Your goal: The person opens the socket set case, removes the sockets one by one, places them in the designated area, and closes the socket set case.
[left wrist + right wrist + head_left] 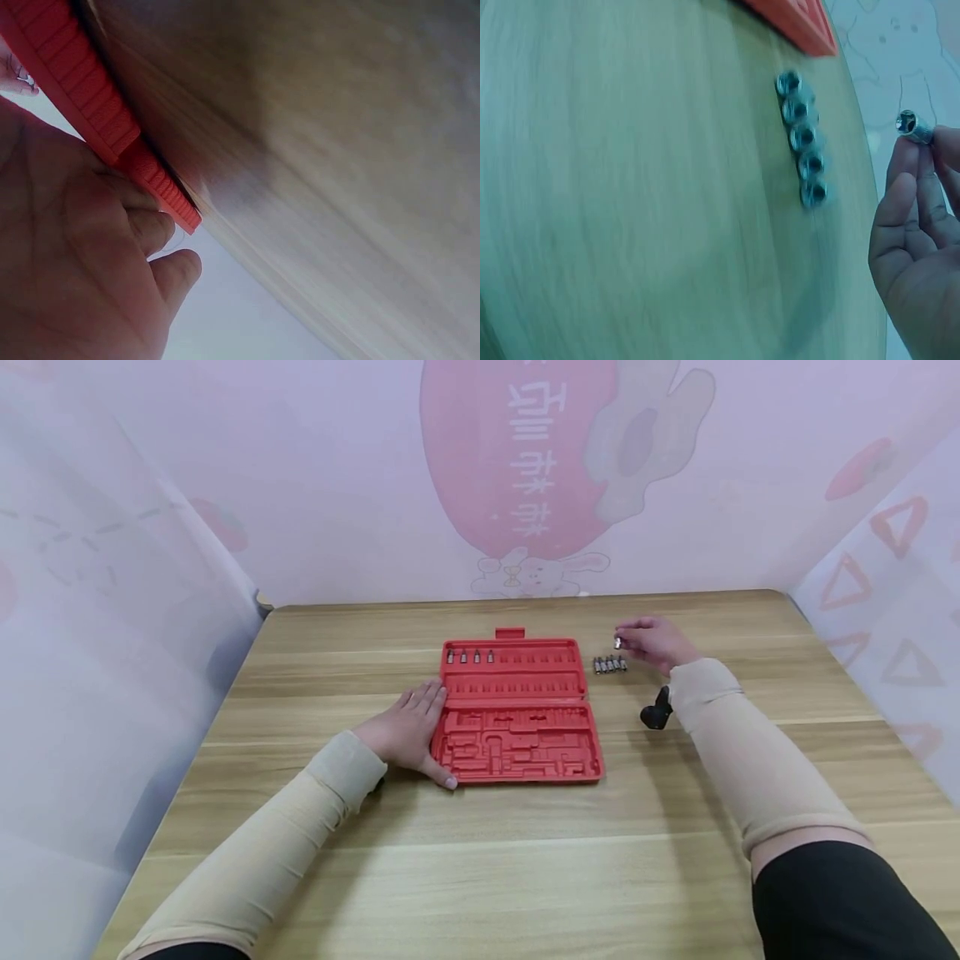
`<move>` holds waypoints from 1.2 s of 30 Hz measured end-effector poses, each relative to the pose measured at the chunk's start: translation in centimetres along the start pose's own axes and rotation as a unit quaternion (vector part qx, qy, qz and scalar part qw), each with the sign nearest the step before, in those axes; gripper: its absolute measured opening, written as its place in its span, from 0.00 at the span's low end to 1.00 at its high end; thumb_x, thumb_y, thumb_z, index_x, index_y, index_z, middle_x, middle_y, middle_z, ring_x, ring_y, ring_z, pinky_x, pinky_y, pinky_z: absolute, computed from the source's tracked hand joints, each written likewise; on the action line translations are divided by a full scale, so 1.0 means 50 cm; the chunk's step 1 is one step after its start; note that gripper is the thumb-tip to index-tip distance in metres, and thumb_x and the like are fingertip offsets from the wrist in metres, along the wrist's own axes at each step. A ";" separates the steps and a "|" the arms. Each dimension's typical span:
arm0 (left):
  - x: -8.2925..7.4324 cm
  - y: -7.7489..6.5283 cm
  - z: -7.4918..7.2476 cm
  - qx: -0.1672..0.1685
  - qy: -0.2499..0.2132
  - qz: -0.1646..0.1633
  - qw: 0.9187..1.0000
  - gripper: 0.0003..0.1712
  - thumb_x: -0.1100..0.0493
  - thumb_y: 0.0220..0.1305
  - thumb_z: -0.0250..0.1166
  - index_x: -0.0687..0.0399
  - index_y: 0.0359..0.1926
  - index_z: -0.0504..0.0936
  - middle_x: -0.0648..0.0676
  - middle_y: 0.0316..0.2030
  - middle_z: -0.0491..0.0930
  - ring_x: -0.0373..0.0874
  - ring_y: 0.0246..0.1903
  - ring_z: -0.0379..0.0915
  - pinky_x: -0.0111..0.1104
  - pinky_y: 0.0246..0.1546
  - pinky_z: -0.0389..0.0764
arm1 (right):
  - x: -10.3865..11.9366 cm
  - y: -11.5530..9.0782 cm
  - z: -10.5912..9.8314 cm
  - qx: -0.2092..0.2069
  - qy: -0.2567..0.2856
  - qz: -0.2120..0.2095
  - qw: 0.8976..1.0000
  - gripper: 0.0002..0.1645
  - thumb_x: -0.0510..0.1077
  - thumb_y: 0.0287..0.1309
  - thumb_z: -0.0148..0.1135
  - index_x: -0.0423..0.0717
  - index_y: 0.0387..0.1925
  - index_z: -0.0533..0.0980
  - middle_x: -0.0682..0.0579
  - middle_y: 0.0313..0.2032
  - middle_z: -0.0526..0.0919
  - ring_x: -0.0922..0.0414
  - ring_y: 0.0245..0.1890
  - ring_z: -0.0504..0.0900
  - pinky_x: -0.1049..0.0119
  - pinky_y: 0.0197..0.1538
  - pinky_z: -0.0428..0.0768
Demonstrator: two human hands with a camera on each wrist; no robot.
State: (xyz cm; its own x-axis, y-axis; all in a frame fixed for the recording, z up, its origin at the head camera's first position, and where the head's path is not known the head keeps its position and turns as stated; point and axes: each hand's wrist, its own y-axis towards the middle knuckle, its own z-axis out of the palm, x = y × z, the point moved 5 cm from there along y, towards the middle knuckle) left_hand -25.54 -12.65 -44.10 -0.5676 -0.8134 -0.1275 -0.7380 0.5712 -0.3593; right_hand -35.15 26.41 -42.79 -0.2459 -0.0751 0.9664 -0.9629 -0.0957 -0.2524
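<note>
An open red tool case (517, 701) lies flat on the table, its moulded slots facing up. At the left side of the case, my left hand (408, 727) rests with its fingers straight along the edge and its thumb at the near corner. Past the case's right side, my right hand (658, 642) pinches a small silver socket (916, 127) between its fingertips, raised above the tabletop. Close below that hand, several more sockets (804, 136) stand in a short row on the wood. Several small bits (463, 657) sit in the case's upper left slots.
The wooden table (525, 877) ends at a pale printed curtain (337, 485) behind and at both sides. A black wrist device (657, 710) hangs below my right wrist.
</note>
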 end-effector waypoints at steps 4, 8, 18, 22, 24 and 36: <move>0.000 0.001 0.000 -0.002 -0.001 0.000 1.000 0.87 0.18 0.44 0.72 0.75 0.79 0.36 0.73 0.79 0.32 0.65 0.79 0.28 0.53 0.77 0.37 | -0.006 -0.005 -0.021 -0.004 -0.043 0.004 0.999 0.10 0.35 0.77 0.54 0.33 0.52 0.76 0.57 0.33 0.84 0.66 0.32 0.82 0.73 0.46 0.83; 0.001 0.000 0.002 -0.002 0.000 0.000 1.000 0.87 0.18 0.44 0.72 0.75 0.79 0.36 0.73 0.79 0.32 0.65 0.79 0.28 0.53 0.77 0.37 | -0.016 -0.008 -0.034 -0.005 -0.136 0.012 0.991 0.22 0.36 0.77 0.53 0.22 0.63 0.68 0.59 0.33 0.83 0.67 0.32 0.80 0.74 0.44 0.82; 0.001 -0.001 0.003 -0.001 -0.006 0.000 1.000 0.88 0.18 0.43 0.72 0.75 0.79 0.36 0.73 0.79 0.31 0.65 0.79 0.27 0.52 0.77 0.37 | -0.030 0.004 -0.043 -0.019 -0.308 0.011 0.951 0.19 0.39 0.76 0.56 0.25 0.57 0.75 0.53 0.33 0.82 0.64 0.31 0.77 0.73 0.36 0.77; 0.001 0.000 0.004 0.001 -0.008 -0.003 1.000 0.88 0.18 0.43 0.72 0.74 0.79 0.36 0.72 0.79 0.31 0.65 0.79 0.27 0.53 0.77 0.37 | -0.032 0.006 -0.039 -0.022 -0.343 0.013 0.939 0.18 0.39 0.75 0.56 0.27 0.55 0.76 0.48 0.36 0.83 0.61 0.33 0.77 0.69 0.37 0.77; 0.001 0.000 0.004 0.001 -0.010 -0.005 1.000 0.88 0.18 0.43 0.72 0.74 0.79 0.35 0.72 0.79 0.30 0.64 0.79 0.27 0.53 0.77 0.37 | -0.032 0.007 -0.036 -0.022 -0.355 0.010 0.935 0.17 0.40 0.75 0.56 0.28 0.54 0.77 0.47 0.36 0.83 0.60 0.33 0.77 0.68 0.38 0.77; 0.000 -0.001 0.001 0.003 -0.012 -0.005 1.000 0.88 0.18 0.43 0.72 0.74 0.79 0.36 0.72 0.79 0.31 0.64 0.79 0.27 0.52 0.77 0.37 | -0.030 0.002 -0.028 -0.031 -0.416 -0.024 0.909 0.18 0.42 0.75 0.57 0.29 0.51 0.78 0.42 0.37 0.84 0.53 0.36 0.77 0.63 0.40 0.75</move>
State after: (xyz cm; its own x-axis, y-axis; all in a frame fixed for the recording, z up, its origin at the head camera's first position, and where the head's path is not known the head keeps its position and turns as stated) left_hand -25.49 -12.67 -44.15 -0.5514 -0.8212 -0.1471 -0.7408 0.5630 -0.3664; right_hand -35.03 27.89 -44.18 -0.0587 -0.7987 0.5988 -0.9810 -0.0649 -0.1828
